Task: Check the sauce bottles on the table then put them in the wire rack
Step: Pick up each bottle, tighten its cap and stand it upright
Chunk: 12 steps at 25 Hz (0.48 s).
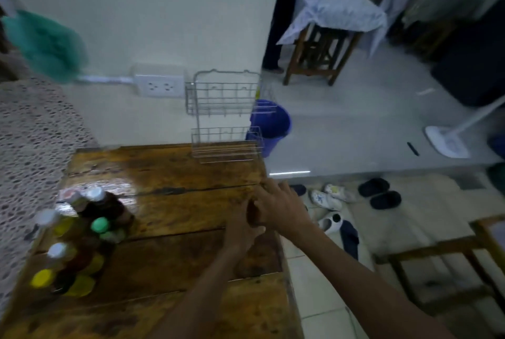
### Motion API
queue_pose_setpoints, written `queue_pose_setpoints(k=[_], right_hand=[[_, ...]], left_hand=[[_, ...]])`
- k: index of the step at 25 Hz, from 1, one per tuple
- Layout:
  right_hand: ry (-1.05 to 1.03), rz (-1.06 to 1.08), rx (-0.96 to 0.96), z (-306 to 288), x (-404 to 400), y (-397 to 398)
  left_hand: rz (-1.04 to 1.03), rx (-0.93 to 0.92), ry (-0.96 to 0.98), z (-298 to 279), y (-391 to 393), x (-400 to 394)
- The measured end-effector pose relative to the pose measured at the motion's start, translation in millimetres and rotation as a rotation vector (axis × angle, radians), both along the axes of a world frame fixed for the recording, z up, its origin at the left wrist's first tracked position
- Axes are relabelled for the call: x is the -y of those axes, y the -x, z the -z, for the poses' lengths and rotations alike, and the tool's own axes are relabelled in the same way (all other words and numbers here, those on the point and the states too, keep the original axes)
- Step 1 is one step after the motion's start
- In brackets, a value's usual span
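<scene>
Far left of the fingers: the sauce bottles (pixel 79 240) stand in one tight cluster near the counter's left edge, caps white, green and yellow, bodies touching each other; none is in hand and none is in the rack.
Bottle risk: packed this close, lifting one out could knock its neighbours over or off the left edge, in my judgement; the blur hides labels, so a check needs each bottle brought nearer.
Counter (pixel 169 262): worn wooden planks with gaps between boards; a bottle set down on a gap might wobble.
Left hand (pixel 241 232): low over the counter's right side, fingers loosely bent and grasping nothing, tucked against the right hand.
Right hand (pixel 278 204): just above and touching the left, fingers spread and released, holding nothing.
Reach risk: both hands sit well apart from the bottles, so a long sweep left across the counter is needed.
Beyond the fingers: the wire rack (pixel 225 117) stands upright at the counter's far edge, two tiers, both bare.
Rack risk: it looks light and close to the right corner; a heavy bottle pushed in could tip it toward the blue bucket (pixel 270 125) on the floor.
</scene>
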State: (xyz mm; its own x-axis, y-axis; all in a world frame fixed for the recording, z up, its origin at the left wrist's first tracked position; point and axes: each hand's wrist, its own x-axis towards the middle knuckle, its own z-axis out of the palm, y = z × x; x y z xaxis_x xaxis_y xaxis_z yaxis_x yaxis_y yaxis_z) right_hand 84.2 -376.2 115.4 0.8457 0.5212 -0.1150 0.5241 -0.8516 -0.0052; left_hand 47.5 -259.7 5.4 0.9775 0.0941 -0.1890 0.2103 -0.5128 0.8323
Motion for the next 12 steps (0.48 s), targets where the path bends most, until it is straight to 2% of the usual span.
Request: queue_pose_setpoints(k=[3, 5, 8, 11, 12], right_hand=[[-0.067, 0.041, -0.008, 5.4, 12.8, 8.2], [-0.11, -0.005, 0.042, 6.9, 16.2, 7.3], [-0.172, -0.019, -0.025, 9.8, 24.0, 1.6], [-0.144, -0.169, -0.056, 6.0, 40.6, -1.1], [-0.2, -0.201, -0.069, -2.9, 45.8, -1.0]], left_hand=[[-0.005, 0.023, -0.018, 12.8, -6.3, 5.6], [0.006, 0.054, -0.052, 17.6, -9.6, 9.8], [0.047, 0.078, -0.066, 21.7, -16.1, 14.3], [0.107, 0.061, -0.023, 26.5, -13.7, 11.1], [0.106, 0.055, 0.013, 20.1, -6.5, 8.1]])
